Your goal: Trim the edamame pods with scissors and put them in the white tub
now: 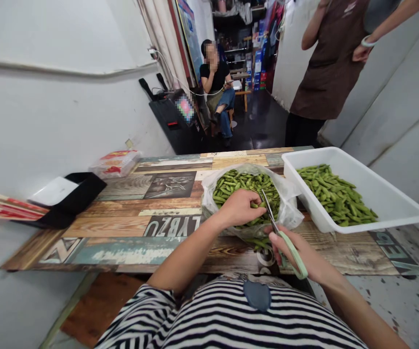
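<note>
My right hand (304,249) is wrapped around the pale green handle of a pair of scissors (292,249), whose blades point up and away, slightly apart. Over an open clear plastic bag (292,213) full of green edamame pods (236,182), my left hand (241,207) has thumb and fingers pinched on an edamame pod, most of it hidden. The blade tips are right beside those fingertips. A few pods lie at the bag's near side, below my hands. To the right, a white plastic tub (394,198) holds a heap of edamame pods (335,194).
On the wood-patterned table (122,225), a black holder (82,189) with chopsticks (9,208) stands at left, near a plastic-wrapped packet (117,162). Beyond the table, one person (217,82) sits and another in a brown apron (326,72) stands. A black speaker-like box (169,116) leans by the wall.
</note>
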A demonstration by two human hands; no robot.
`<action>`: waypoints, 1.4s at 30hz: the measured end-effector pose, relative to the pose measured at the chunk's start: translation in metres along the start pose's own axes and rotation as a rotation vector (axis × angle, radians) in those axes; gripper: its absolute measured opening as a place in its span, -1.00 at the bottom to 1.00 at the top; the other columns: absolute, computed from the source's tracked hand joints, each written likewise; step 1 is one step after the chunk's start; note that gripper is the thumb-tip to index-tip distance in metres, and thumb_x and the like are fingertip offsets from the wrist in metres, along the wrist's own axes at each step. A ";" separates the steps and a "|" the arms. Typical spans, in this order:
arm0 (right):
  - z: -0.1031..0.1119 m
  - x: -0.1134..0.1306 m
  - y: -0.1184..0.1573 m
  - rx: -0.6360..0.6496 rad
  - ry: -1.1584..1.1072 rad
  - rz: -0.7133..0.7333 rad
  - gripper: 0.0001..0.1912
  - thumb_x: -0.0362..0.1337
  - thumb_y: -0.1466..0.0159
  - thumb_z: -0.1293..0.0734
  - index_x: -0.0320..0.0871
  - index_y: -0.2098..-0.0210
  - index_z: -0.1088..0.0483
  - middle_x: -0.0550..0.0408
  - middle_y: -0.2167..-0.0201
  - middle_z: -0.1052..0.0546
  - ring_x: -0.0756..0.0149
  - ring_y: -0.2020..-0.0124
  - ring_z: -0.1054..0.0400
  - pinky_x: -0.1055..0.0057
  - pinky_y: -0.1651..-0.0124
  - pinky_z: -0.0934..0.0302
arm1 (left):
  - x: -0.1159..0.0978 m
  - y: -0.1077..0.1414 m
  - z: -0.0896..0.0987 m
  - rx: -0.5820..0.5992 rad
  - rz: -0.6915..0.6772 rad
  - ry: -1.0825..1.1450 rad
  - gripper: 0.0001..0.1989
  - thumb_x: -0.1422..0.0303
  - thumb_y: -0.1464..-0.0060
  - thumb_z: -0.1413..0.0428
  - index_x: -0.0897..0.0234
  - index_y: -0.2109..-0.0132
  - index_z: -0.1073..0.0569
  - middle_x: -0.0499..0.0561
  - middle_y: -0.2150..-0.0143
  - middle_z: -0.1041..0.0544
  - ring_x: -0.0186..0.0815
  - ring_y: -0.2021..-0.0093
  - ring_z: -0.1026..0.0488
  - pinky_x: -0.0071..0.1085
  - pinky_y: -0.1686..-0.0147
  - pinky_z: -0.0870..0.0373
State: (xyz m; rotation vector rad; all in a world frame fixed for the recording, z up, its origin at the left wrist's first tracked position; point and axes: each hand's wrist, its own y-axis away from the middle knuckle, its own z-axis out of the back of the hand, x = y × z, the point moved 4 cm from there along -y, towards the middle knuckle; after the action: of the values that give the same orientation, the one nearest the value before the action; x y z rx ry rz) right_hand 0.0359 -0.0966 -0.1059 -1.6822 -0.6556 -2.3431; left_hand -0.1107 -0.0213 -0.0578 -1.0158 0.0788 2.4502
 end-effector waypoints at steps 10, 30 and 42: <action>-0.005 -0.012 0.000 -0.082 -0.240 -0.145 -0.61 0.11 -0.14 -0.27 -0.12 0.41 -0.26 0.32 0.73 -0.25 0.47 0.78 -0.14 0.52 0.75 -0.11 | 0.018 -0.002 0.013 0.055 0.195 0.350 -0.81 0.28 0.13 -0.11 0.36 0.43 -0.45 -0.04 0.53 -0.43 -0.49 0.56 -0.20 -0.52 0.54 -0.09; -0.002 -0.010 0.009 -0.066 -0.362 -0.159 -0.55 0.16 -0.11 -0.28 -0.13 0.43 -0.22 0.30 0.67 -0.27 0.50 0.73 -0.16 0.52 0.69 -0.12 | 0.007 0.002 0.003 0.313 -0.148 -0.485 -0.77 0.55 0.01 -0.02 0.20 0.34 -0.55 0.06 0.39 -0.56 -0.26 0.30 -0.47 -0.45 0.31 -0.27; -0.001 -0.004 0.008 -0.014 -0.221 -0.041 -0.47 0.12 -0.22 -0.18 -0.20 0.08 -0.26 0.20 0.55 -0.35 0.38 0.57 -0.27 0.41 0.46 -0.21 | 0.024 -0.011 0.007 -0.049 0.093 0.250 -0.73 0.21 0.08 -0.19 0.30 0.28 -0.59 -0.01 0.29 -0.60 -0.30 0.25 -0.49 -0.44 0.17 -0.30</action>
State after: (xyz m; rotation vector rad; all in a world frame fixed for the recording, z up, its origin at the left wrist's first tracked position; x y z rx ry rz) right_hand 0.0392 -0.1049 -0.1083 -1.9706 -0.7191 -2.2117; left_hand -0.1251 -0.0003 -0.0683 -1.3648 0.1516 2.4047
